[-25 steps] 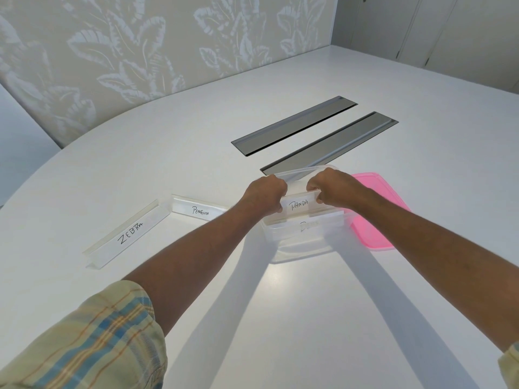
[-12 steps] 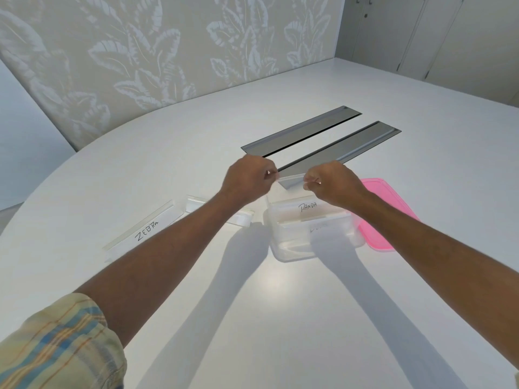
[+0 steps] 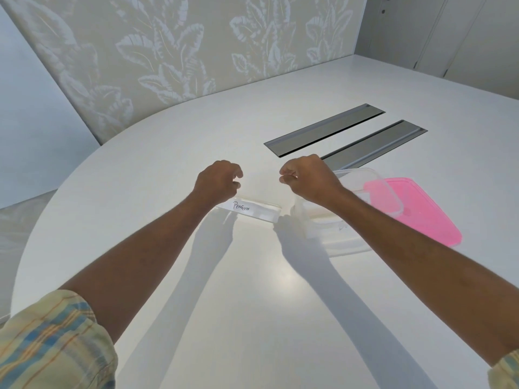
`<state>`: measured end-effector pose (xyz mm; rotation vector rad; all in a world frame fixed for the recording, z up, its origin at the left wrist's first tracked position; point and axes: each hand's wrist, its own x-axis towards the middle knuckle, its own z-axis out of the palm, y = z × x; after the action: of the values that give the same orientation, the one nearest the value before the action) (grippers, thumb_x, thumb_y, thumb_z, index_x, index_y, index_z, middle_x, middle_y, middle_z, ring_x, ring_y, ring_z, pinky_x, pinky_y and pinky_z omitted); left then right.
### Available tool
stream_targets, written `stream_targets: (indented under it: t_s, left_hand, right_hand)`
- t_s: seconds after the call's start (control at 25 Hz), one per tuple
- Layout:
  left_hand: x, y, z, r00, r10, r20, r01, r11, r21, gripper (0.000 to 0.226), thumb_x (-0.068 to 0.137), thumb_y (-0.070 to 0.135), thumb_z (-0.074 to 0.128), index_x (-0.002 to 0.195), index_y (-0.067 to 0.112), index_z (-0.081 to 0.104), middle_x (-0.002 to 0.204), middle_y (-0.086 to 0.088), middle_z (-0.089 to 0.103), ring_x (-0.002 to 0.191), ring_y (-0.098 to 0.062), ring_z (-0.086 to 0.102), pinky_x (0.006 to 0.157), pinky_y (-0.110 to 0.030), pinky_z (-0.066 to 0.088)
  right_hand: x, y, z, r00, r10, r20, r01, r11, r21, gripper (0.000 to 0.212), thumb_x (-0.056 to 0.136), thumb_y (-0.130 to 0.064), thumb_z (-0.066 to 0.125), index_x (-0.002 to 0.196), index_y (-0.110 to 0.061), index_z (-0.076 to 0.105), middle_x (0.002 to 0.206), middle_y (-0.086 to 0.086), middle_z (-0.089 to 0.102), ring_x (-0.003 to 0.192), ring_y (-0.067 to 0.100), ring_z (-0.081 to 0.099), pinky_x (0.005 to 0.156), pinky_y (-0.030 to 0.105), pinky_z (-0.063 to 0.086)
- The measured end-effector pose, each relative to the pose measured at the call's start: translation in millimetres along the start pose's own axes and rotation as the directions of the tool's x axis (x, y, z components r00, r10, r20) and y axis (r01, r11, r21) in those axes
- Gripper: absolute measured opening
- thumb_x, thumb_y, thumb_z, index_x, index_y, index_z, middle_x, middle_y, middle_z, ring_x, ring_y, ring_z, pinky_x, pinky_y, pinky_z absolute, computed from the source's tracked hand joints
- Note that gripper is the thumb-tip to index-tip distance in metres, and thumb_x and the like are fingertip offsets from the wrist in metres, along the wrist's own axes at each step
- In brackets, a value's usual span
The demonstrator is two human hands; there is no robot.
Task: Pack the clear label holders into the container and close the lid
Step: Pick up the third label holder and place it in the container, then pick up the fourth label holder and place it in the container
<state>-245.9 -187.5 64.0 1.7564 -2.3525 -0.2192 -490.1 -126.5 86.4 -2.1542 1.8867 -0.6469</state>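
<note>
A clear label holder marked PENGUIN lies flat on the white table. My left hand hovers just above its left end, fingers loosely curled and holding nothing. My right hand hovers beyond its right end and over the left edge of the clear container, also holding nothing. The container stands open. My right forearm hides most of its inside, where a bit of white label shows. The pink lid lies flat behind the container, on its right. No ZEBRA holder shows.
Two grey recessed slots run diagonally across the table beyond my hands. The table's rounded edge curves at the left. A leaf-patterned wall stands behind it, and cabinet doors are at the far right.
Both hands let go of the PANDA holder, left in the container, and moved left to above the PENGUIN holder. The view shifted left, and my left arm now covers where the ZEBRA holder lay.
</note>
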Motion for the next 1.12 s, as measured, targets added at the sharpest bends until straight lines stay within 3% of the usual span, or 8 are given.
stream_targets:
  t_s: [0.2,0.44,0.56,0.68,0.88,1.12]
  left_hand:
    - [1.6,-38.5,13.2,0.995,-0.031,0.092,0.022,0.995,0.096,0.035,0.099,0.022,0.064,0.133,0.028,0.066,0.140,0.002,0.060,0.137,-0.020,0.052,0.104,-0.039,0.046]
    - [14.9,-58.0,24.5,0.985,0.001,0.170,-0.030,0.985,0.169,0.052,0.096,0.016,0.067,0.144,0.033,0.058,0.149,0.004,0.054,0.144,-0.017,0.047,0.102,-0.036,0.045]
    - [21.2,-61.8,30.5,0.978,0.007,0.207,-0.046,0.982,0.184,0.056,0.094,0.019,0.071,0.145,0.034,0.057,0.149,0.005,0.054,0.143,-0.017,0.048,0.102,-0.035,0.045]
    - [23.8,-63.2,36.4,0.972,0.046,0.230,-0.089,0.979,0.183,0.056,0.091,0.018,0.072,0.143,0.034,0.060,0.146,0.004,0.057,0.139,-0.017,0.051,0.099,-0.033,0.044]
    - [24.7,-62.1,41.7,0.972,0.102,0.214,-0.143,0.972,0.189,0.048,0.088,0.013,0.070,0.132,0.032,0.069,0.128,0.003,0.068,0.120,-0.020,0.062,0.079,-0.028,0.040]
    - [25.4,-61.8,40.3,0.973,0.138,0.184,-0.172,0.967,0.189,0.045,0.087,0.016,0.071,0.130,0.032,0.070,0.127,0.003,0.070,0.118,-0.021,0.064,0.080,-0.028,0.040]
  right_hand:
    - [11.5,-25.0,38.5,0.990,-0.005,0.138,0.007,1.000,-0.012,0.026,0.093,-0.025,0.077,0.116,-0.012,0.078,0.115,0.008,0.079,0.110,0.027,0.072,0.094,0.042,0.058]
    - [19.4,-28.7,83.3,0.961,0.097,0.260,-0.079,0.994,-0.077,0.048,0.089,-0.031,0.081,0.134,-0.018,0.068,0.133,0.004,0.070,0.121,0.027,0.065,0.095,0.039,0.055]
    - [20.8,-25.0,96.4,0.949,0.129,0.286,-0.085,0.983,-0.164,0.042,0.086,-0.031,0.083,0.121,-0.012,0.070,0.114,0.007,0.072,0.104,0.033,0.068,0.080,0.039,0.055]
    - [19.3,-24.4,106.2,0.949,0.136,0.285,-0.076,0.974,-0.214,0.028,0.083,-0.026,0.083,0.094,-0.007,0.066,0.087,0.005,0.063,0.081,0.033,0.063,0.061,0.033,0.042]
    - [20.4,-24.2,111.2,0.959,0.138,0.247,-0.077,0.968,-0.241,0.016,0.083,-0.014,0.076,0.090,-0.006,0.064,0.088,0.010,0.068,0.080,0.036,0.066,0.060,0.032,0.041]
    - [21.7,-25.0,109.4,0.965,0.143,0.219,-0.086,0.964,-0.250,0.017,0.081,-0.015,0.078,0.096,-0.013,0.070,0.091,0.008,0.070,0.081,0.034,0.065,0.062,0.031,0.039]
